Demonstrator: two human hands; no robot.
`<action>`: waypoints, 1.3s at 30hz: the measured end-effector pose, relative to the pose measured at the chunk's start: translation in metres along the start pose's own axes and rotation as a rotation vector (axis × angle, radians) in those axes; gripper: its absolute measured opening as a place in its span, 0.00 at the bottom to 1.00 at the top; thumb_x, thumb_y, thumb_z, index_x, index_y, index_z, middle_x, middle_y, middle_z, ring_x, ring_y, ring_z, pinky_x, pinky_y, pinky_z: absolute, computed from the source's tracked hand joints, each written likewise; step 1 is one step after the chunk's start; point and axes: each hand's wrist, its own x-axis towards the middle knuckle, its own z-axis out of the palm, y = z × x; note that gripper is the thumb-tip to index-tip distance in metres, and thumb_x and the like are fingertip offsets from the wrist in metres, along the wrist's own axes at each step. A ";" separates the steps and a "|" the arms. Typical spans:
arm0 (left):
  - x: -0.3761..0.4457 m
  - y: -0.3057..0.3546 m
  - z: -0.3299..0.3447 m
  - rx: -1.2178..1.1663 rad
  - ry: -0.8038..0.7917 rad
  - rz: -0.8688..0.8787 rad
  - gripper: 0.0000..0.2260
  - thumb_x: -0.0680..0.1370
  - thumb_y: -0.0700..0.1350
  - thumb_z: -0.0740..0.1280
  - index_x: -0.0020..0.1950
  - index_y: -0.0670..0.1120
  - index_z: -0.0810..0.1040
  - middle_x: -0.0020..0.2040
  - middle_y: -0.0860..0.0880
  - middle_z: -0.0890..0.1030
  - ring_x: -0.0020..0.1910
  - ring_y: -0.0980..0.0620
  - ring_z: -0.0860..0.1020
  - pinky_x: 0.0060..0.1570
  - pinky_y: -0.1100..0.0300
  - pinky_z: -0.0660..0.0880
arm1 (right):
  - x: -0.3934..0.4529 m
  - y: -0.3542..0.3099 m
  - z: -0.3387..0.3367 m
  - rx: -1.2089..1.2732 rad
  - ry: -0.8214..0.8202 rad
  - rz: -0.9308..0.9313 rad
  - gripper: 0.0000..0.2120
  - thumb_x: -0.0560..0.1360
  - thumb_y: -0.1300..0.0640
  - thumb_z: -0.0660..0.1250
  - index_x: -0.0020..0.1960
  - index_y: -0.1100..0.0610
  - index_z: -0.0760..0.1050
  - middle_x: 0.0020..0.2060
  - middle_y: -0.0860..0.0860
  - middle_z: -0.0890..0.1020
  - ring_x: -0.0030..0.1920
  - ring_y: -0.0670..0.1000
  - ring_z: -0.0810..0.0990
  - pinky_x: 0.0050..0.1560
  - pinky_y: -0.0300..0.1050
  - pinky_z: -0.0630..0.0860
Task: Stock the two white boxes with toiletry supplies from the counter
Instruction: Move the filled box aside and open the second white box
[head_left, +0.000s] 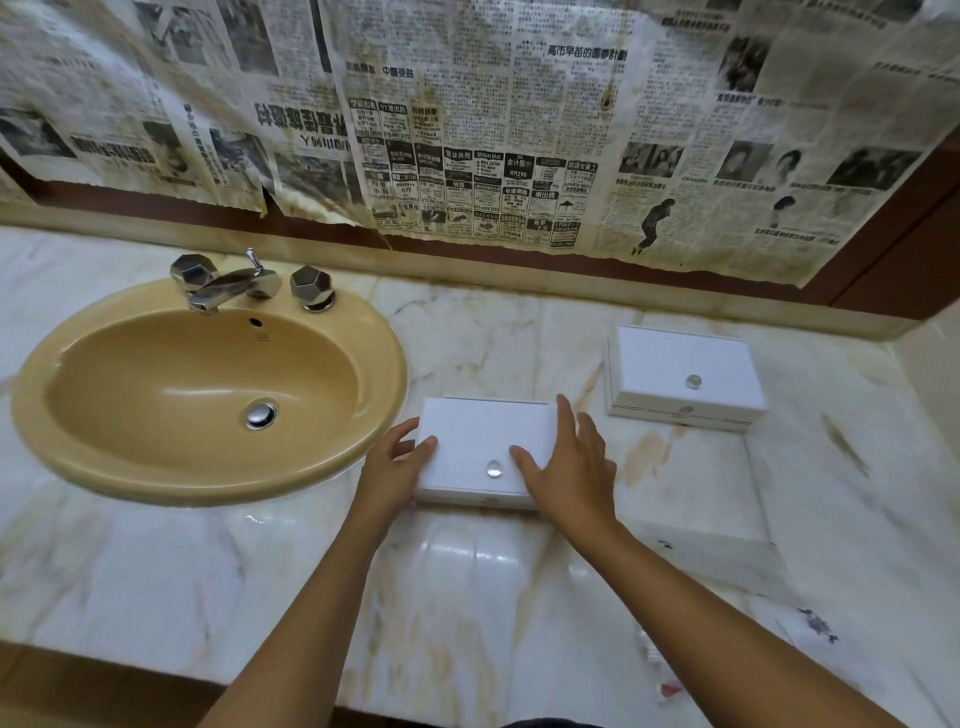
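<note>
Near box (478, 441) and far box (680, 364) lidded, contents hidden. Right hand (571, 467) covers near box's right edge. Lower right: small packets (658, 654) blurred, unreadable. Newspaper (467, 104) cut at top edge.

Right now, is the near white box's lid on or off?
On: its lid, with the clear knob, sits flush on the near white box; no gap shows.

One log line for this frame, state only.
left hand: grips near box | right hand: rests on it | far box: closed, untouched
</note>
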 end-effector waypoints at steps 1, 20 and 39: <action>0.002 -0.002 0.002 0.008 0.023 0.009 0.12 0.77 0.50 0.69 0.60 0.60 0.75 0.56 0.51 0.80 0.54 0.53 0.79 0.49 0.56 0.76 | 0.001 0.002 0.002 0.073 -0.026 0.055 0.39 0.75 0.38 0.62 0.77 0.48 0.45 0.75 0.54 0.58 0.73 0.56 0.59 0.69 0.56 0.62; 0.091 0.054 0.032 0.242 0.146 0.132 0.15 0.79 0.45 0.64 0.65 0.48 0.78 0.54 0.45 0.82 0.54 0.45 0.79 0.49 0.57 0.72 | 0.098 -0.031 -0.005 0.248 -0.069 0.179 0.39 0.77 0.44 0.62 0.78 0.49 0.42 0.71 0.56 0.65 0.64 0.58 0.73 0.57 0.50 0.74; 0.101 0.113 0.106 0.260 0.383 0.468 0.18 0.79 0.41 0.64 0.70 0.48 0.71 0.67 0.48 0.73 0.66 0.49 0.71 0.66 0.51 0.69 | 0.138 0.007 -0.066 0.396 0.207 0.042 0.28 0.77 0.50 0.64 0.75 0.50 0.60 0.71 0.50 0.66 0.70 0.51 0.65 0.62 0.48 0.69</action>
